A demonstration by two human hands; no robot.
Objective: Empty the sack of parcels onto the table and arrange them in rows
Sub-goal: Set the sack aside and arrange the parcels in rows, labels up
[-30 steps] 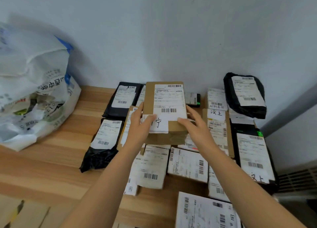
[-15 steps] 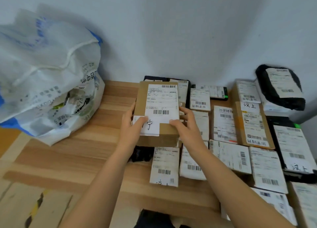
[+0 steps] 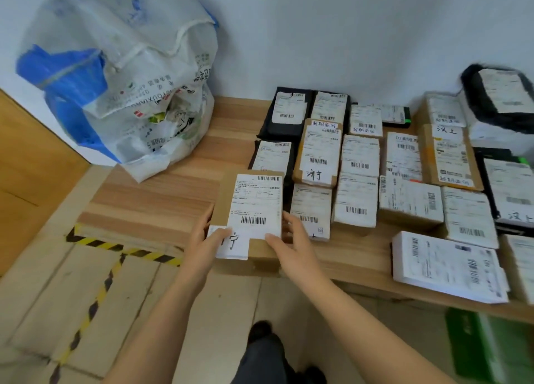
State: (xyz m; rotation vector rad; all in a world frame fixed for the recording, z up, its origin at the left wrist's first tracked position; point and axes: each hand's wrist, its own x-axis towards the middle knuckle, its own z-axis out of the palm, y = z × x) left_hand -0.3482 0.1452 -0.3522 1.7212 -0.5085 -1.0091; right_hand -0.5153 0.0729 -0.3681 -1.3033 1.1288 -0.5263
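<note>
Placing step: our left hand (image 3: pixel 202 240) and right hand (image 3: pixel 292 246) grip the box (image 3: pixel 252 207); next, square it against parcels (image 3: pixel 356 201) to the right of our hands.

Left hand (image 3: pixel 202 246), right hand (image 3: pixel 293 243), gripping box (image 3: pixel 251 198)

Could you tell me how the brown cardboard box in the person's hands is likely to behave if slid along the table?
The cardboard box is probably stiff: its edges look straight where the left hand and right hand hold it. Flat and low, it seems unlikely to tip or roll. On the smooth wooden table it should slide readily.
</note>
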